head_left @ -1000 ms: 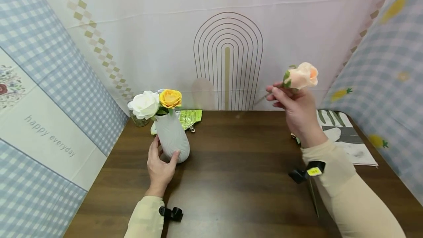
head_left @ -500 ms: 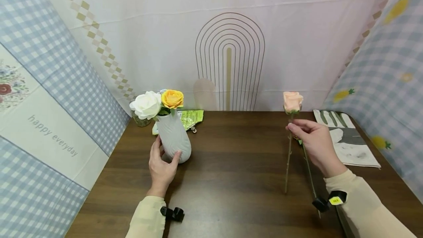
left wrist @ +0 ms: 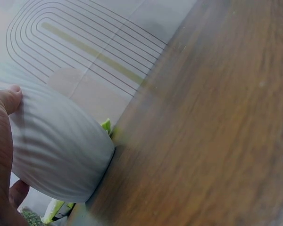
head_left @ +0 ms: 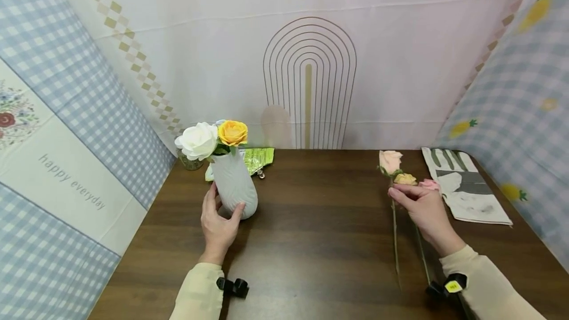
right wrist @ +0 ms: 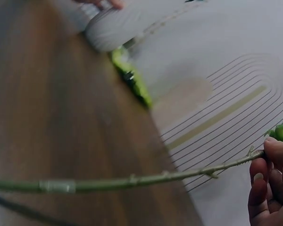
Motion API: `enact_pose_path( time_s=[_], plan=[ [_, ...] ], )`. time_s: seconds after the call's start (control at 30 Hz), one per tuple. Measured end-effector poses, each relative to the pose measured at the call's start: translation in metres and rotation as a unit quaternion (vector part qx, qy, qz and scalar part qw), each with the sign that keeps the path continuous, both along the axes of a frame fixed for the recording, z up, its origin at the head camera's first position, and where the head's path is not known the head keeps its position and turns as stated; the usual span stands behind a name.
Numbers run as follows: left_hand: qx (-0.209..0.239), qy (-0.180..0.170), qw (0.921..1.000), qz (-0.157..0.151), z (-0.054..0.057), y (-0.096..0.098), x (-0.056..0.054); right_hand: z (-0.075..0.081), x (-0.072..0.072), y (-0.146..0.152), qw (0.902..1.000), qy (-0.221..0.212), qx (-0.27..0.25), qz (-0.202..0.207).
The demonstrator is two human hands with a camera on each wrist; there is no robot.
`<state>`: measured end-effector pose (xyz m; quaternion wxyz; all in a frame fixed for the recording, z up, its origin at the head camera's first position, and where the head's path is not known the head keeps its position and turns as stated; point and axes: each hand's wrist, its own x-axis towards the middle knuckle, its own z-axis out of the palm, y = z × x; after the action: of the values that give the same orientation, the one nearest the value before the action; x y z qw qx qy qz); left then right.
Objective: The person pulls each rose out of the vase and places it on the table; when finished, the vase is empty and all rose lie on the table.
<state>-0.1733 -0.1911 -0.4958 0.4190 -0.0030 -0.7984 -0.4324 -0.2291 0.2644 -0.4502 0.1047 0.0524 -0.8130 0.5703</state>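
On the left of the table, a ribbed grey vase (head_left: 237,186) holds a white rose (head_left: 197,141) and a yellow rose (head_left: 233,133). My left hand (head_left: 219,228) grips its lower body, thumb on one side and fingers on the other; the left wrist view shows the vase (left wrist: 61,146) close up. At the right, my right hand (head_left: 428,219) pinches a peach rose (head_left: 390,162) just under its bloom. Its thorny green stem (right wrist: 179,176) stretches across the right wrist view. A pale yellow rose (head_left: 405,179) and a pink rose (head_left: 429,184) lie beside that hand, partly hidden by it.
Behind the vase lie a green packet (head_left: 261,159) and a glass jar (head_left: 191,163). A patterned cloth (head_left: 477,194) lies at the right edge of the brown table (head_left: 311,241). Printed fabric (head_left: 382,63) hangs along the back and sides.
My right hand has lowered the peach rose from up in the air, turning it stem down, to near the tabletop beside the other roses. My left hand stays on the vase.
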Motion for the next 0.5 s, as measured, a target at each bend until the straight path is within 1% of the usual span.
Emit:
enact_pose_path(
  time_s=[0.13,0.23,0.3,0.37,0.5],
  plan=[
    [0.004,-0.005,1.0,0.001,-0.001,0.0,0.001,-0.016,0.002,0.003,0.9988,0.002,0.045,-0.016],
    [0.006,-0.006,1.0,-0.002,-0.001,0.0,0.001,-0.026,0.003,0.006,0.9957,0.012,0.086,-0.032],
    [0.005,-0.004,1.0,-0.002,-0.002,0.0,0.0,-0.03,0.002,0.008,0.9914,0.026,0.119,-0.046],
    [0.007,-0.005,1.0,-0.003,-0.002,-0.001,0.0,-0.034,0.001,0.01,0.9851,0.043,0.156,-0.059],
    [0.007,-0.005,1.0,-0.003,-0.002,0.0,0.0,-0.038,-0.001,0.014,0.9741,0.068,0.205,-0.066]
  ],
)
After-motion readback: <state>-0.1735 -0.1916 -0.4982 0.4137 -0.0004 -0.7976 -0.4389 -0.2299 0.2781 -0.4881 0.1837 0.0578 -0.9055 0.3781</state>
